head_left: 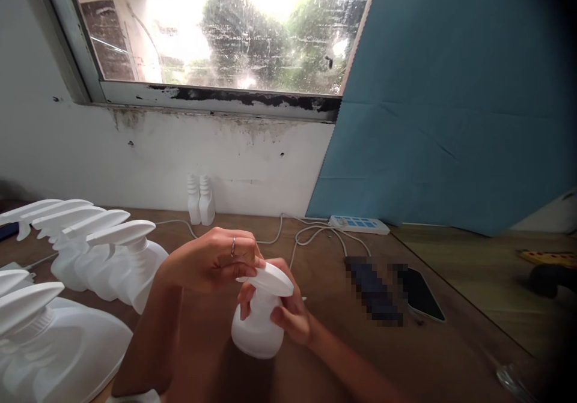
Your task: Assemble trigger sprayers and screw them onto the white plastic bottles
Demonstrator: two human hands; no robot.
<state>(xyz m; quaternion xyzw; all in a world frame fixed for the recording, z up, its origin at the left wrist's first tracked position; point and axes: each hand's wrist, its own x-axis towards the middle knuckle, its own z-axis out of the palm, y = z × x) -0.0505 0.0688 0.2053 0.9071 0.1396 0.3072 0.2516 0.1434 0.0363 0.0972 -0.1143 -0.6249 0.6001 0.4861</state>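
In front of me a white spray bottle stands slightly tilted, its trigger spray head on top. My right hand is wrapped round the bottle's neck, just under the head. My left hand, with a ring on one finger, is closed with thumb and fingertips at the nozzle end of the head. Exactly what those fingertips pinch is partly hidden. To the left, a row of white spray bottles with spray heads fitted stands on the brown table.
Nearer on the left are more white spray bottles. Two small white bottles without spray heads stand by the wall. A power strip with cables lies at the back. A phone and a blurred dark object lie on the right.
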